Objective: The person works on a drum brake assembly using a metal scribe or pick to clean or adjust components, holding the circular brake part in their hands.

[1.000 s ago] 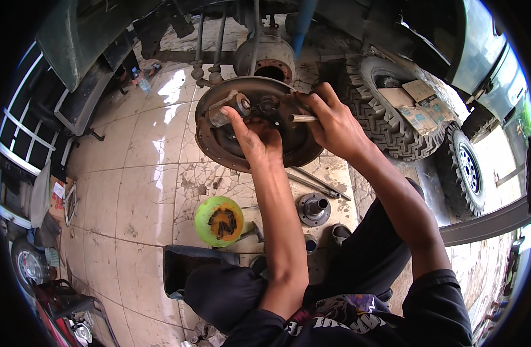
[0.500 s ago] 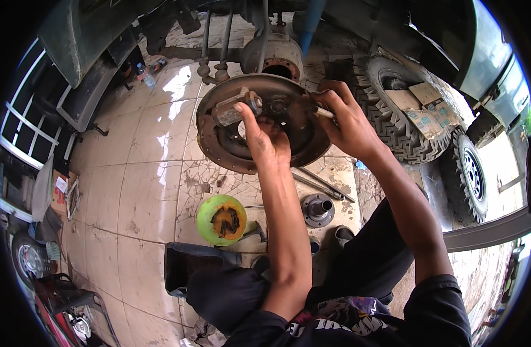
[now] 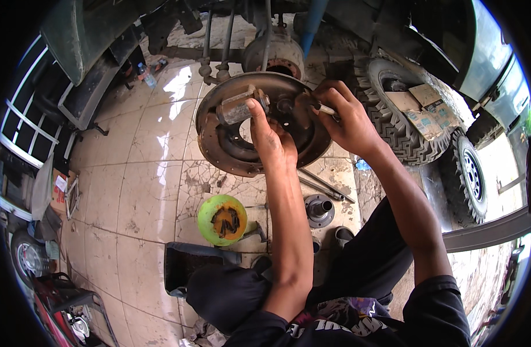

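A round, rusty brake backing plate point(image 3: 219, 151) is held up ahead of me, tilted, with a metal cylinder point(image 3: 233, 111) mounted on its left part. My left hand point(image 3: 272, 140) supports the plate near its centre opening, the thumb raised beside the cylinder's end. Its other fingers are partly hidden behind the palm. At the plate's right side, my right hand point(image 3: 347, 117) pinches a tool with a short, light-coloured handle point(image 3: 328, 109). The tool's working end is dark against the plate, so its kind is unclear.
Beyond the plate is an axle housing point(image 3: 274, 55) under a vehicle. Below are a green bowl point(image 3: 203, 221) holding dark pieces in orange liquid, a hammer point(image 3: 255, 232), a flanged hub point(image 3: 320, 210) and metal rods point(image 3: 326, 186). Large tyres point(image 3: 387, 136) lie to the right; a dark container point(image 3: 179, 269) sits lower left.
My left hand has shifted slightly right and down, and the plate has tilted a little with it. The right hand stays by the plate's right side with the tool.
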`<state>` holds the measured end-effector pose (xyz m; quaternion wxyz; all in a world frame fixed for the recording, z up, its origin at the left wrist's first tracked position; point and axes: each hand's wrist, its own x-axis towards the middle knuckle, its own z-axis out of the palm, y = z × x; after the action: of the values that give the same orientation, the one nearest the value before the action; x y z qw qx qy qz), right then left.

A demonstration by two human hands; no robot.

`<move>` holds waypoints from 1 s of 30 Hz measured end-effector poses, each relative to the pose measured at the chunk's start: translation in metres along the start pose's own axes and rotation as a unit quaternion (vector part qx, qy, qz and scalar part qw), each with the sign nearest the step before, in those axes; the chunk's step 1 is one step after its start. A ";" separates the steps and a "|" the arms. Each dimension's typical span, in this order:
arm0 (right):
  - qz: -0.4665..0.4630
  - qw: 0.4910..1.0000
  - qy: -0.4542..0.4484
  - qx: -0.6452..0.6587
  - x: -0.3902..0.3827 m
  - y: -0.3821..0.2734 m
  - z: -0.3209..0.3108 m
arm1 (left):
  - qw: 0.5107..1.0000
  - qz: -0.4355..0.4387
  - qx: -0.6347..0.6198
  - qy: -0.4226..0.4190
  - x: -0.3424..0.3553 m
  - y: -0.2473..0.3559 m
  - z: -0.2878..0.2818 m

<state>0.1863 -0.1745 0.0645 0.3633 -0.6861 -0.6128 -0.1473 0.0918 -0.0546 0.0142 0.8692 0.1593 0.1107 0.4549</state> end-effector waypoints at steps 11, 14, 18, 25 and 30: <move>0.040 0.999 -0.020 -0.025 0.000 -0.004 -0.004 | 0.999 -0.021 0.001 0.026 0.002 -0.005 -0.004; 0.054 0.998 -0.021 -0.013 0.000 -0.006 -0.003 | 1.000 -0.021 0.008 0.022 0.002 -0.005 -0.007; 0.014 0.997 0.076 -0.016 0.011 -0.010 -0.012 | 1.000 -0.018 0.010 0.004 0.009 -0.002 -0.018; 0.117 0.890 0.325 0.298 0.047 -0.026 -0.033 | 0.997 -0.044 -0.021 -0.056 0.013 -0.004 -0.029; 0.118 0.947 0.225 0.197 0.053 -0.020 -0.007 | 0.998 -0.024 -0.015 -0.061 0.014 -0.005 -0.029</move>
<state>0.1797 -0.1406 0.1097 0.6345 -0.6176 -0.4461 -0.1308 0.0939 -0.0404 -0.0148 0.8874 0.1711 0.0545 0.4246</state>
